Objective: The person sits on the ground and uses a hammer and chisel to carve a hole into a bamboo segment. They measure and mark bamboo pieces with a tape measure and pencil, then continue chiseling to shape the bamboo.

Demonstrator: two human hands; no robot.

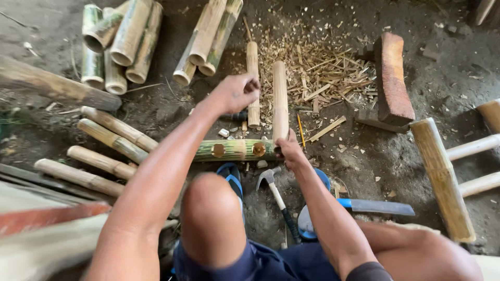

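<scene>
Above the green bamboo pole (229, 150) with two holes, the left hand (235, 92) hangs as a closed fist, grasping a dark tool. Right of it, the right hand (289, 150) grips a pale stick (279, 99) at the pole's end. Below lies a hammer (276, 195).

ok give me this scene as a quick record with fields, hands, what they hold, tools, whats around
left hand: left hand raised in a fist; contents cannot be told
right hand: right hand holds the pale bamboo peg at its lower end
workpiece: green bamboo pole with two round holes, lying on the ground
tools: hammer, blue-handled blade, pencil
around: cut bamboo tubes, shavings, bamboo ladder
</scene>
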